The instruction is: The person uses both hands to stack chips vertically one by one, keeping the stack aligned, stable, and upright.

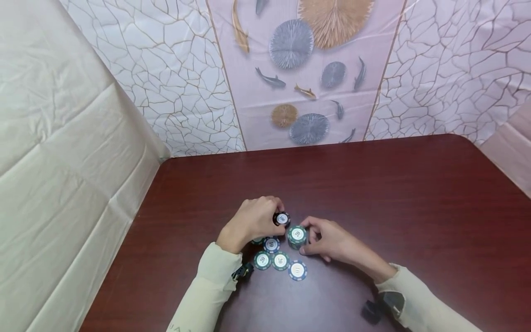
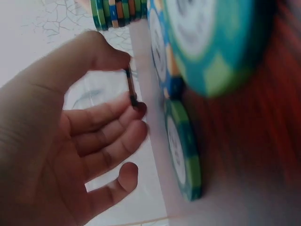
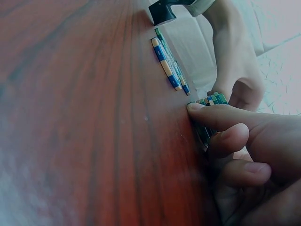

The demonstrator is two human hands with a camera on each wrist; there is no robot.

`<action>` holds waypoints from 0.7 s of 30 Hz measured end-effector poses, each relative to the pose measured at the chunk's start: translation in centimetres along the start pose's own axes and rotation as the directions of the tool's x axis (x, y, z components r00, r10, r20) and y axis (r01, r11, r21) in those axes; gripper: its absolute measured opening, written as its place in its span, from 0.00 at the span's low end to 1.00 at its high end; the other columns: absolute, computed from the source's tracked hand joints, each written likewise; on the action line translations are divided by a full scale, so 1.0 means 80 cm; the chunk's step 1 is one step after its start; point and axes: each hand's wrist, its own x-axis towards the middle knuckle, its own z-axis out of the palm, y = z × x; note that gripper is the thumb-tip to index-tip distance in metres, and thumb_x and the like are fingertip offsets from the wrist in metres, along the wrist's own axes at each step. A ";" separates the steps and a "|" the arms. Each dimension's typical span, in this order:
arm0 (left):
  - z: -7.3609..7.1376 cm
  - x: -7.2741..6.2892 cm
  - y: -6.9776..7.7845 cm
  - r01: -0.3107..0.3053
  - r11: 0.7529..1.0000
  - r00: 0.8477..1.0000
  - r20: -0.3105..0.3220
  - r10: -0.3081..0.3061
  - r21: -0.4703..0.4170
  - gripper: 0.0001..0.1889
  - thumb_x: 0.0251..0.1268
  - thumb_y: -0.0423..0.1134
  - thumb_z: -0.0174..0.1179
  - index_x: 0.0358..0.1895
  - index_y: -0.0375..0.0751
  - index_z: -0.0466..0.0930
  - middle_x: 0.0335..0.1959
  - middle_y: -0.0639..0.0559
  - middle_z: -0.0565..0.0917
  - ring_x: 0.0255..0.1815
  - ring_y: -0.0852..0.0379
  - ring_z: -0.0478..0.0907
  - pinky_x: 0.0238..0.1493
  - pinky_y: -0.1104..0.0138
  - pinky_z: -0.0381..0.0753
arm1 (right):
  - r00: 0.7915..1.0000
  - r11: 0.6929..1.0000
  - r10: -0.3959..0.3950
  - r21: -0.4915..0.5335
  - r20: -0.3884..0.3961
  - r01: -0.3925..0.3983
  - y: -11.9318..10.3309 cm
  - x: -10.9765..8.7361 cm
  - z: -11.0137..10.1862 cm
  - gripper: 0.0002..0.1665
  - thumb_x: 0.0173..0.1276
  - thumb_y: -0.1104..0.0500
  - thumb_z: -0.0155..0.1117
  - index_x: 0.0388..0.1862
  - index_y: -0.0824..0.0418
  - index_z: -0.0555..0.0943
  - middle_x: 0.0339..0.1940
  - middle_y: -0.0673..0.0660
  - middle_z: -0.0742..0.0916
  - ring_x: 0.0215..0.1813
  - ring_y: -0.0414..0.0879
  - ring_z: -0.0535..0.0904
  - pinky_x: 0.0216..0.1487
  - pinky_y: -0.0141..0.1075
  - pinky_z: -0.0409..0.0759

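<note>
My left hand (image 1: 255,217) pinches a black poker chip (image 1: 282,218) marked 100 between thumb and fingers. In the left wrist view this chip (image 2: 131,87) appears edge-on, held off the table. Just right of it stands a short stack of poker chips (image 1: 297,235), a green 20 on top. Thumb and index finger of my right hand (image 1: 332,240) grip the stack's right side; the right wrist view shows the thumb against the stack (image 3: 215,99). Under and near my left hand lie a blue 10 chip (image 1: 271,245) and a partly hidden green chip (image 1: 257,240).
Closer to me lie two green 20 chips, the left one (image 1: 262,260) beside the right one (image 1: 280,261), and a blue 10 chip (image 1: 297,270). The dark red-brown table (image 1: 394,198) ends at a patterned cloth (image 1: 186,83) behind and a pale cloth (image 1: 83,175) on the left.
</note>
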 end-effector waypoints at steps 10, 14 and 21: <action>-0.011 -0.008 -0.008 -0.115 0.992 0.993 -0.048 0.112 -0.060 0.21 0.58 0.53 0.67 0.55 0.56 0.86 0.48 0.64 0.82 0.42 0.65 0.78 0.41 0.63 0.81 | 1.000 1.000 0.002 -0.002 0.000 -0.002 0.000 0.000 0.001 0.26 0.62 0.63 0.80 0.56 0.61 0.78 0.21 0.51 0.79 0.11 0.41 0.69 0.19 0.33 0.69; -0.015 -0.010 -0.010 -0.158 0.981 0.986 -0.066 0.152 -0.109 0.20 0.57 0.51 0.66 0.54 0.58 0.86 0.48 0.65 0.80 0.42 0.66 0.77 0.41 0.64 0.80 | 1.000 1.000 -0.004 -0.005 0.003 0.004 0.000 0.000 0.001 0.26 0.62 0.63 0.80 0.56 0.61 0.78 0.21 0.51 0.79 0.11 0.41 0.69 0.18 0.33 0.69; -0.019 -0.011 -0.012 -0.212 0.957 0.976 -0.094 0.197 -0.197 0.17 0.58 0.56 0.68 0.50 0.60 0.86 0.42 0.69 0.80 0.38 0.69 0.77 0.40 0.68 0.79 | 1.000 1.000 -0.005 -0.001 0.004 0.005 0.002 0.001 0.001 0.26 0.61 0.64 0.80 0.55 0.62 0.78 0.20 0.50 0.79 0.11 0.40 0.69 0.18 0.32 0.67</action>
